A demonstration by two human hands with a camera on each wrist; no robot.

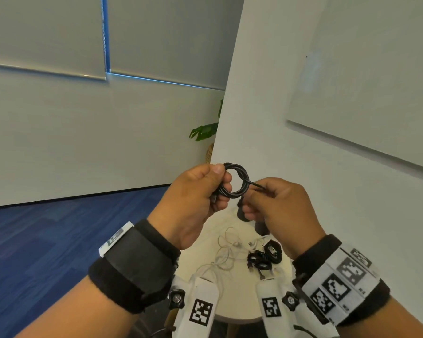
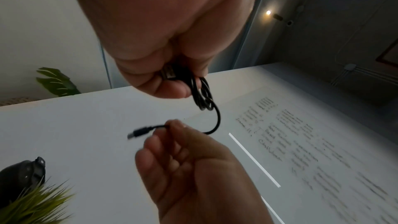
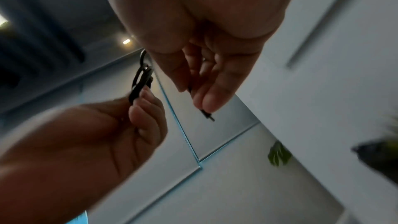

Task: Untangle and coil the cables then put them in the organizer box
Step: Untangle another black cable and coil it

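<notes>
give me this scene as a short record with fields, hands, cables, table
left hand: grips the black coil, held up above the table
right hand: pinches the coil's free end near its plug
coil state: several loops wound, short tail left between the hands
table: round, white, below the hands
white cable: loose on the table, not coiled
black cables: bunched on the table, right of the white cable
organizer box: not in view
</notes>
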